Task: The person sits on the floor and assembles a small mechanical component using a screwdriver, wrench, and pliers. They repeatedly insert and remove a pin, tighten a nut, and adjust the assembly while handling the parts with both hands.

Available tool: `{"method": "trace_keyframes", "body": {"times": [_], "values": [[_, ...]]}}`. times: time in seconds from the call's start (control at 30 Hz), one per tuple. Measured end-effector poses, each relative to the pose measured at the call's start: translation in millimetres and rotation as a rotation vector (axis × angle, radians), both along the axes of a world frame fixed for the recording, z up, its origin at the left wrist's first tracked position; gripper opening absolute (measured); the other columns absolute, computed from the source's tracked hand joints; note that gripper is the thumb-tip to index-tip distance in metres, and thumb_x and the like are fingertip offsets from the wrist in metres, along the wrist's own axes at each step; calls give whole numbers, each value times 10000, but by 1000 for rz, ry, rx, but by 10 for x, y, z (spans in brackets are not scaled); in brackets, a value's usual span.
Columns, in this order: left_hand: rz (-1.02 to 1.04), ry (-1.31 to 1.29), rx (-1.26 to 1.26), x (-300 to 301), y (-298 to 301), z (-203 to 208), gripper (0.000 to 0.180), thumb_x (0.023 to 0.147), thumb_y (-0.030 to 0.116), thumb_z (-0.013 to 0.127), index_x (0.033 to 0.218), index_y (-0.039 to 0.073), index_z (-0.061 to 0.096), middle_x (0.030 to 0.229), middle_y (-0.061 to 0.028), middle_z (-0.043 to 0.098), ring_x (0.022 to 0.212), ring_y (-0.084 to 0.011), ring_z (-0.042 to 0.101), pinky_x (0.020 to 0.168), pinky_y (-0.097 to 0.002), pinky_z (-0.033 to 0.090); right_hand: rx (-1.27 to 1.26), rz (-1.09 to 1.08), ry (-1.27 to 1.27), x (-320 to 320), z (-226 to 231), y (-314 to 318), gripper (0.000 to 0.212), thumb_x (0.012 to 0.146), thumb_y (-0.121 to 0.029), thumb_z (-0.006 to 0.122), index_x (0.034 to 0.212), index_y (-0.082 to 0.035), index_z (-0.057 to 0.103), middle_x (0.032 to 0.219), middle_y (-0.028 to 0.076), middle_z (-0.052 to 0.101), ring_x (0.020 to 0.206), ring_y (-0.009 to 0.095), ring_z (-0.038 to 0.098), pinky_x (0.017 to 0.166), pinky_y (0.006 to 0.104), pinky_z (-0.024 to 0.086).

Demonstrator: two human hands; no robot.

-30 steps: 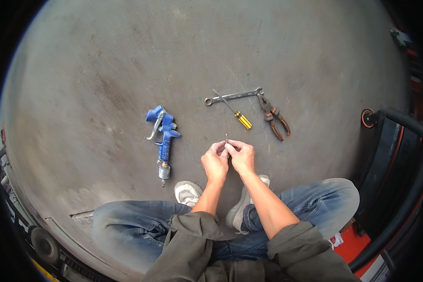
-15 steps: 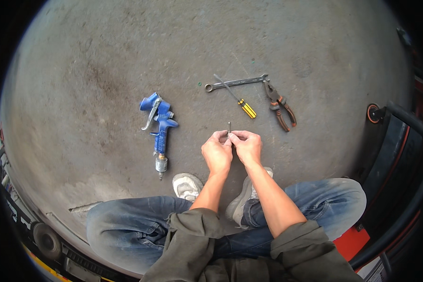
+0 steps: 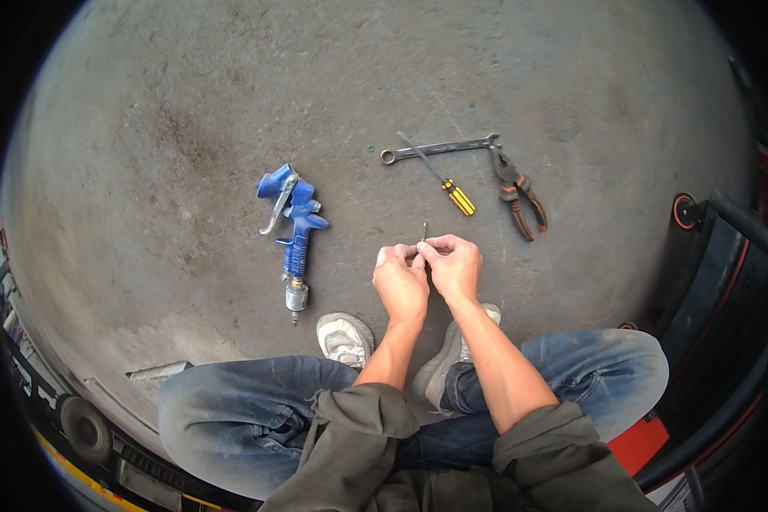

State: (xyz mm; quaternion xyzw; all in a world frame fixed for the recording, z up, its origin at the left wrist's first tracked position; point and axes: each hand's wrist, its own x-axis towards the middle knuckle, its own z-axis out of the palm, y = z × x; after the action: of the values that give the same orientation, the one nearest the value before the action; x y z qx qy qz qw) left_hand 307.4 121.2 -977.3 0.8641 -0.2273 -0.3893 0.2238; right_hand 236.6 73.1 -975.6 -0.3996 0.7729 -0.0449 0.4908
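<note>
between the two hands, just above the knuckles, a thin dark metal pin [image 3: 424, 230] sticks up, its lower end lost among the fingertips, so exactly where it is gripped cannot be made out. it looks like a slim needle-like part, though it is too small to name with certainty. the left hand [image 3: 400, 280] and the right hand [image 3: 452, 266] are pressed together, thumbs and forefingers closed down to a tight pinch at the pin's base, the other fingers curled in; held that way, close to the body and over the lap, the small piece seems steadied from both sides so it cannot slip. whether both hands actually grip the pin or one only braces the other is not clear. the person sits on the concrete floor [image 3: 188, 102] with legs folded, a white shoe [image 3: 344, 338] beside the left forearm. to the left of the hands lies a blue spray gun [image 3: 294, 226] on its side, near enough to reach. beyond the hands, well apart from them, a wrench [image 3: 439, 148], a yellow-handled screwdriver [image 3: 450, 189] and pliers [image 3: 519, 192] lie clustered together, touching or nearly so.
</note>
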Motion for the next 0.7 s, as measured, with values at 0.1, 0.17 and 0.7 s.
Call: {"method": "trace_keyframes", "body": {"times": [0.1, 0.17, 0.7], "values": [[38, 34, -24, -2, -10, -9, 142, 816, 88, 769, 907, -20, 754, 839, -187, 703, 708, -277, 705, 684, -379, 548, -27, 20, 32, 24, -17, 6, 125, 822, -68, 790, 900, 26, 767, 811, 120, 767, 722, 156, 722, 681, 312, 574], [30, 32, -29, 0, 2, 0, 144, 818, 92, 765, 903, -23, 753, 838, -192, 702, 711, -278, 707, 685, -381, 548, -54, 79, 58, 47, 18, 0, 125, 824, -72, 785, 896, 27, 763, 800, 133, 763, 714, 169, 726, 678, 319, 573], [86, 127, 57, 16, -68, 36, 192, 844, 139, 747, 923, -35, 733, 885, -210, 702, 781, -341, 709, 736, -420, 559, 50, 154, 104, 134, 137, -169, 136, 820, -103, 776, 863, 21, 740, 806, 204, 738, 752, 319, 737, 708, 404, 562]]}}
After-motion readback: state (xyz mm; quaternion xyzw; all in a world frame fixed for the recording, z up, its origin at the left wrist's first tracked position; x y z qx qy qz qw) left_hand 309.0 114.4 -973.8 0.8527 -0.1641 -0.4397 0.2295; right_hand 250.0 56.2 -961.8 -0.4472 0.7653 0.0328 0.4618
